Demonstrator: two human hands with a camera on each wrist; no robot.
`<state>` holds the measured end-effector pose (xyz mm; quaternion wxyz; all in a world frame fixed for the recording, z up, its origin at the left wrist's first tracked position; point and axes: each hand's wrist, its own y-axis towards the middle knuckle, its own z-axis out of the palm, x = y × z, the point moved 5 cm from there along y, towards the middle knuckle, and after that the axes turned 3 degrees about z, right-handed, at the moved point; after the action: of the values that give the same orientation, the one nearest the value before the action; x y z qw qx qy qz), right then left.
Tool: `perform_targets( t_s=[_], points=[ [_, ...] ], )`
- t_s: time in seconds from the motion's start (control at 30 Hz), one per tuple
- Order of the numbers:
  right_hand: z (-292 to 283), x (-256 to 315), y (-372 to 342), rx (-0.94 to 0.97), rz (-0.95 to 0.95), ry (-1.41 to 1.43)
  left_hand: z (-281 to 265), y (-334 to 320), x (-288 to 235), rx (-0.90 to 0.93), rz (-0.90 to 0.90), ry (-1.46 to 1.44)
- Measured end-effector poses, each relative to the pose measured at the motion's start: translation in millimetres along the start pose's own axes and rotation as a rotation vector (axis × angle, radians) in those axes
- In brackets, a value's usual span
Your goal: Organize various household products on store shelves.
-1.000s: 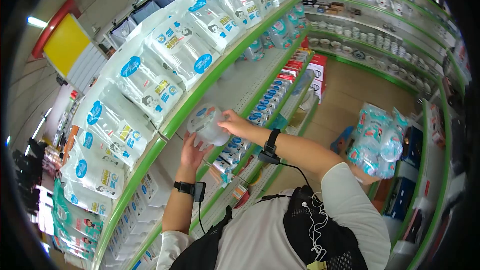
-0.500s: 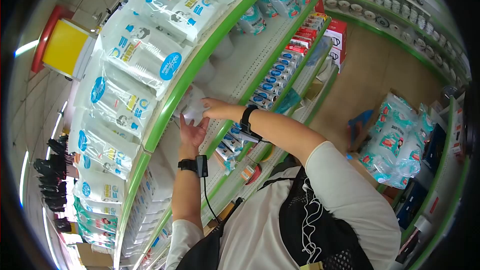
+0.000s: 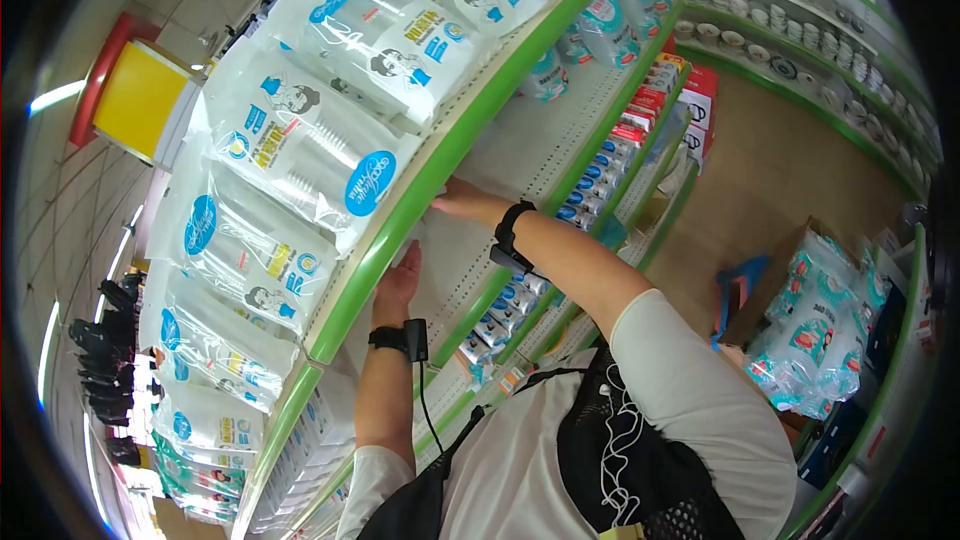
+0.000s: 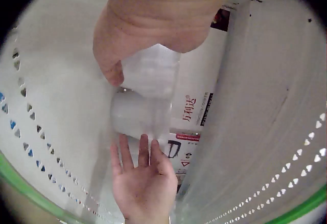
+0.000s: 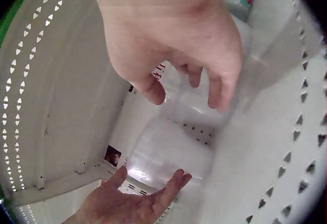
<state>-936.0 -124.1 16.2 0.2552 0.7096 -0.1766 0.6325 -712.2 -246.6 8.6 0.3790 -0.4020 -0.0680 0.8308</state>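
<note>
Both hands reach into a shelf under a green-edged upper shelf. My left hand (image 3: 400, 278) has its fingers extended, partly hidden behind the shelf edge in the head view. In the right wrist view, the left fingertips lie at the side of a rounded, translucent plastic pack (image 5: 166, 152). My right hand (image 3: 468, 202) is farther along the shelf, its fingertips hidden from the head view. Beside it stands a second translucent pack (image 4: 140, 112). In the left wrist view the right fingers are spread, tips right at that pack's lower side.
Bags of clear plastic cups (image 3: 310, 155) line the upper shelf (image 3: 385, 240) above the hands. A white carton (image 4: 189, 101) with red characters stands behind the packs. Rolls in blue-white wrap (image 3: 590, 185) fill a lower shelf. At right, teal-printed bags (image 3: 810, 330) sit in a box.
A translucent pack held between both hands in front of the shelf has gone inside it. The hands have reached deeper and moved apart, their fingers off the earlier hold.
</note>
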Motion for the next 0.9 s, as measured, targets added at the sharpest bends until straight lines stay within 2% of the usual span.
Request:
perform_targets(
  t_s=[0.07,0.2,0.27,0.3,0.37,0.4,0.47,0.5,0.57,0.6,0.67,0.77,0.9],
  points=[
    [20,-49,52,0.074,-0.190,0.074,-29,47,-14,0.269,0.029,0.109],
    [13,-48,47,0.178,-0.246,0.188,-21,39,-8,0.296,0.037,0.148],
    [-6,-27,16,0.009,-0.224,-0.018,-16,23,1,0.328,0.050,0.129],
    [-15,-6,-9,0.014,-0.227,-0.028,-23,22,2,0.332,0.052,0.119],
    [-27,24,-73,0.233,0.159,0.266,-42,25,4,0.287,0.029,0.112],
    [-31,30,-98,0.236,0.158,0.255,-31,4,7,0.290,0.030,0.102],
    [-48,33,-148,0.153,0.214,0.472,-7,-73,15,0.043,0.002,0.147],
    [-60,40,-173,0.162,0.203,0.506,-8,-98,17,0.033,0.009,0.118],
    [-79,57,-218,0.205,0.207,0.514,-16,-147,27,0.214,-0.033,0.102],
    [-88,67,-238,0.192,0.205,0.546,-28,-171,31,0.198,-0.016,0.064],
    [-91,81,-271,0.223,0.214,0.556,-45,-222,40,0.370,-0.024,0.135],
    [-77,95,-309,0.280,0.225,0.551,-77,-297,54,0.374,0.037,0.105],
    [-24,112,-356,0.477,0.257,0.545,-135,-386,57,0.270,0.174,0.024]
  ],
)
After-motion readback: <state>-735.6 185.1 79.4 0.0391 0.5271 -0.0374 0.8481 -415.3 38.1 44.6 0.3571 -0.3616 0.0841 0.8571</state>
